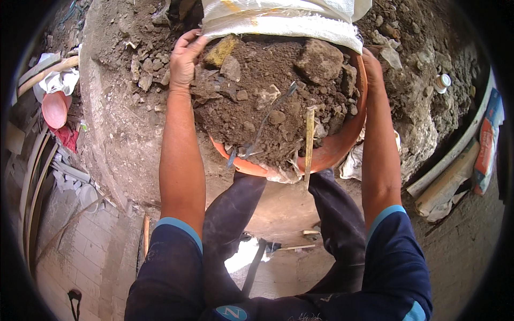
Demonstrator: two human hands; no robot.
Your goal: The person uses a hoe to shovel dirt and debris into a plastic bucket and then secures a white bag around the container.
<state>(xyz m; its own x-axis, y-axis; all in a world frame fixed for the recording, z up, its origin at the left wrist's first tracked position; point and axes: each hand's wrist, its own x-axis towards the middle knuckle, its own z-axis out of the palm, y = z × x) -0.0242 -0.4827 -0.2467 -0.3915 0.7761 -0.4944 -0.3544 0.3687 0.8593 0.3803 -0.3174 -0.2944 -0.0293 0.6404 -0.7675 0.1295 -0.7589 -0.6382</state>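
An orange tub stands in front of me, heaped with brown soil, stones and rubble. Over its far side lies the mouth of a white woven sack. My left hand is closed at the sack's left corner, thumb and fingers pinching its edge beside the soil. On the opposite side, my right hand rests against the outside of the tub where the sack's edge meets the rim; its fingers are mostly hidden. A large stone, a yellowish lump and an upright wooden strip show in the soil.
Loose rubble lies beyond and to both sides of the tub. A small white cup-like container sits at the right, near a red and blue bag. Wooden strips and a pink object are at the left.
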